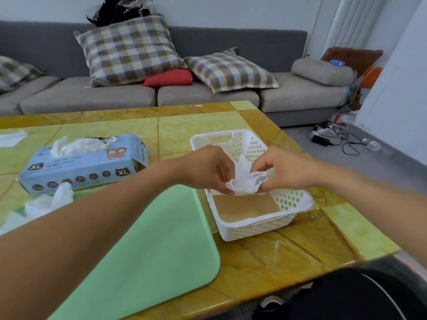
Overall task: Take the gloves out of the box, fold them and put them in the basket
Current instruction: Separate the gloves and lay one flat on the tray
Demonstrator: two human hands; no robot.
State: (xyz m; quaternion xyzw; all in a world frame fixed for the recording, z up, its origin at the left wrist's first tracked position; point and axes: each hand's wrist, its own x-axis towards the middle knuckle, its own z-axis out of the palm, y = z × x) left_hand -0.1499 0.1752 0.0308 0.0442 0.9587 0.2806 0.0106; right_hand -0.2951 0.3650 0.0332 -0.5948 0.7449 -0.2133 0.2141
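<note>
Above basket (295, 199), hands (208, 168) pinching glove (246, 182)

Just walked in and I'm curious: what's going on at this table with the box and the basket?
A person is packing thin plastic gloves. Both hands, left and right, pinch one crumpled, partly folded glove above the white basket, which so far shows only a brown liner inside. More gloves poke out of the blue box to the left, another loose glove lies in front of it, and a green mat sits beside the basket on the table.
</note>
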